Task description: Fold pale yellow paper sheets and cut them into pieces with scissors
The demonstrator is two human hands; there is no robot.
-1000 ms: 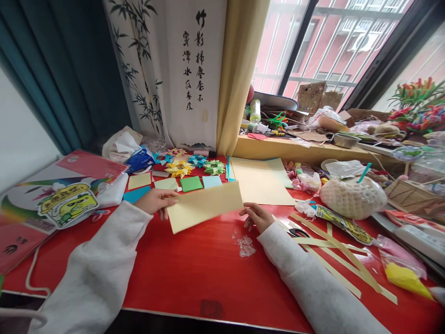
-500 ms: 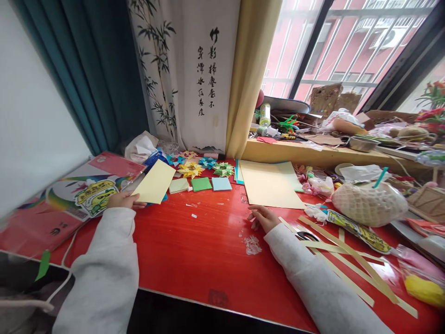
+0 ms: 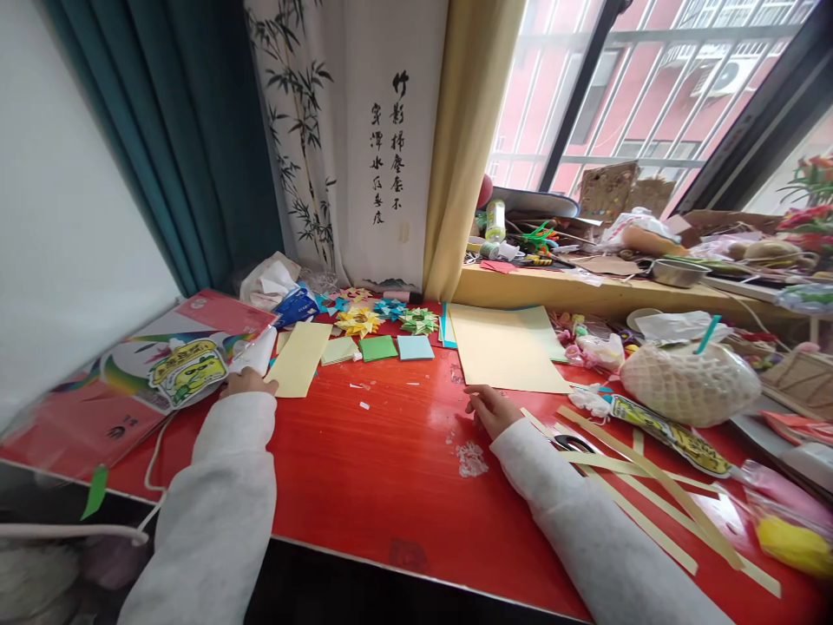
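Note:
My left hand [image 3: 249, 382] is at the lower left corner of a folded-looking pale yellow paper strip [image 3: 303, 358], its fingers closed at that edge and partly hidden. Close behind the hand is a white object [image 3: 256, 349] that I cannot identify. Small square stacks of paper lie to the right: pale green [image 3: 339, 351], green [image 3: 378, 348] and light blue [image 3: 415, 347]. My right hand [image 3: 489, 411] rests on the red table with loosely curled, parted fingers and nothing visible in them. Just beyond it lies a large pale yellow sheet [image 3: 508, 347].
Folded paper stars [image 3: 358, 322] sit at the back. A pink packet [image 3: 162, 373] covers the left. Pale paper strips [image 3: 651, 486] overlap black-handled scissors [image 3: 573, 444] beside my right forearm. A netted foam-wrapped bundle [image 3: 690, 382] and a cluttered sill [image 3: 586, 278] are at right.
My left hand has shifted slightly right and lower, and the yellow paper has turned more upright and come down. A white object now shows behind that hand. The right hand has barely moved.

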